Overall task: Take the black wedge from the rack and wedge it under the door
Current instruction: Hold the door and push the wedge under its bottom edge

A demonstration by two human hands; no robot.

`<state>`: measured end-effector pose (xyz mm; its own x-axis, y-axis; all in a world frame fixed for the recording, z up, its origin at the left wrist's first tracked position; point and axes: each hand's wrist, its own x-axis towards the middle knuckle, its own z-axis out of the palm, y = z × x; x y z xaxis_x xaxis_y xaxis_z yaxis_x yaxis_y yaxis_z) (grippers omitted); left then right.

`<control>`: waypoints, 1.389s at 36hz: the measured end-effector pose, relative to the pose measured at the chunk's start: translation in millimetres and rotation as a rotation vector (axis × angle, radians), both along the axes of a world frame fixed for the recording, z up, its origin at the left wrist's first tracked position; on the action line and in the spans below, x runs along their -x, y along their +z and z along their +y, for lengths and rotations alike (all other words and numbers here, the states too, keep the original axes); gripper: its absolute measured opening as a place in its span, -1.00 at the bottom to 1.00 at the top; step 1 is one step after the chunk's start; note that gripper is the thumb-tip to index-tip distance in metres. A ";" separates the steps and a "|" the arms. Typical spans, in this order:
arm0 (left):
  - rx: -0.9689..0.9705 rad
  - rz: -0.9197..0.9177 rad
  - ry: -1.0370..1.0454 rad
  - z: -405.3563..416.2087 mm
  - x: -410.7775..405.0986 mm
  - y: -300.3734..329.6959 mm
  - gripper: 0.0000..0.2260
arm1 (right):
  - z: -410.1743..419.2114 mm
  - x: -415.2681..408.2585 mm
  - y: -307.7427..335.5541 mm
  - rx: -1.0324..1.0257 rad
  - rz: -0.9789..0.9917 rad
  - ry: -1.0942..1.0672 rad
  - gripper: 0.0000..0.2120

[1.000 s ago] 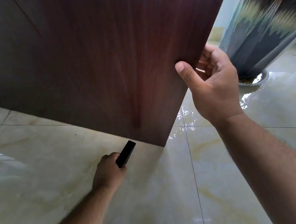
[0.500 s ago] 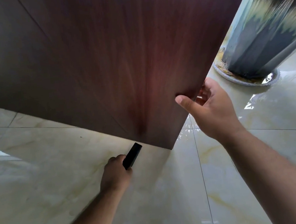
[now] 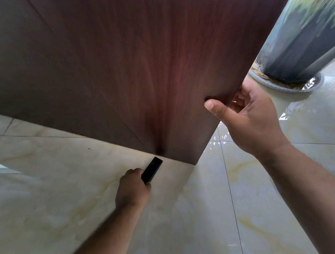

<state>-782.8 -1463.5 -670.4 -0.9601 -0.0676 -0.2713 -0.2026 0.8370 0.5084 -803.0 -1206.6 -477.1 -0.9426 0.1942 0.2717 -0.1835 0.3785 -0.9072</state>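
Black, slim, matte plastic wedge (image 3: pixel 152 170) being pinched in the left hand (image 3: pixel 132 188), fingers curled tight round its butt, tip pointing to one o'clock and lying just beside the bottom edge of the dark reddish-brown wood-grain door (image 3: pixel 136 68). Right hand (image 3: pixel 249 119) at three o'clock gripping the door's free edge, thumb pressed flat on the face, fingers wrapped behind. Insertion step judged in hand: sliding the thin end low along the glossy cream marble-look floor tile (image 3: pixel 56 188) into the gap, then pushing until jammed.
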 end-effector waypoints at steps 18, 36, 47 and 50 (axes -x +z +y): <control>0.040 0.079 -0.073 15.9 28.4 -1.3 -0.81 | 2.4 0.4 -3.9 0.028 0.013 0.031 -0.55; -0.040 0.040 -0.141 -9.8 13.2 4.7 -0.60 | 1.0 -3.4 0.0 0.019 -0.018 0.008 -0.57; 0.074 0.048 -0.147 -4.7 9.0 7.3 -0.67 | 1.1 -3.1 1.7 0.019 -0.022 0.010 -0.61; 0.066 0.053 -0.144 -3.7 8.6 6.8 -0.71 | 1.0 -3.9 1.9 0.007 -0.024 0.006 -0.59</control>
